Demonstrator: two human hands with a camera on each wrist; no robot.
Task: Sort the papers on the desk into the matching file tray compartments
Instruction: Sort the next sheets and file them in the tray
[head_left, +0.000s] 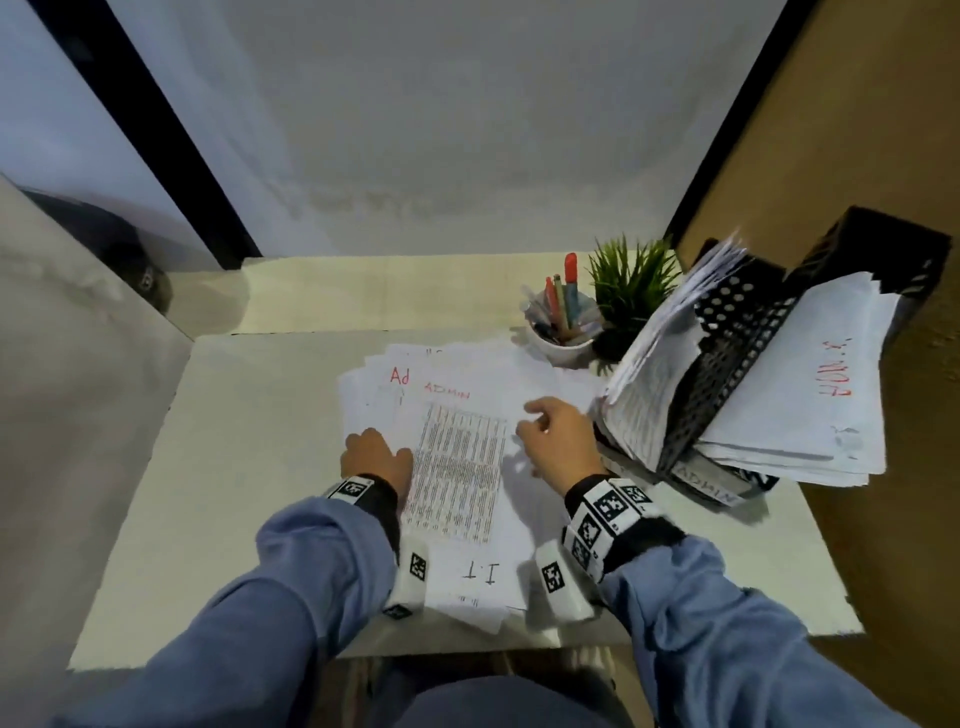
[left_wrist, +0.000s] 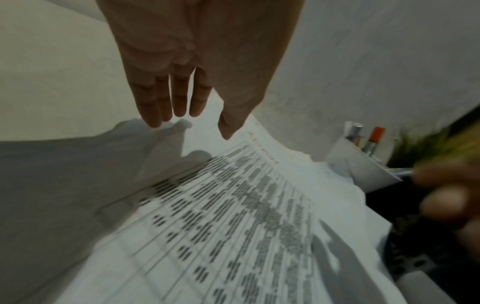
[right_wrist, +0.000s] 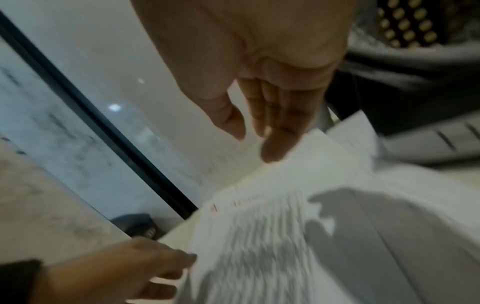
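Note:
A loose pile of papers (head_left: 457, 467) lies in the middle of the desk (head_left: 249, 467). Its top sheet (left_wrist: 233, 216) has a printed table and "ADMIN" in red. A sheet marked "I.T" (head_left: 480, 571) sticks out at the near end. My left hand (head_left: 376, 452) rests at the pile's left edge with straight fingers (left_wrist: 179, 98), holding nothing. My right hand (head_left: 545, 421) hovers over the top sheet's right edge, its fingers (right_wrist: 275, 148) relaxed and holding nothing. The black perforated file tray (head_left: 748, 332) stands at the right, stuffed with papers. Its lowest compartment is labelled ADMIN.
A white cup of pens (head_left: 563, 332) and a small green plant (head_left: 628, 286) stand behind the pile, left of the tray. A brown panel (head_left: 857, 156) closes the right side. Bare desk lies left of the pile.

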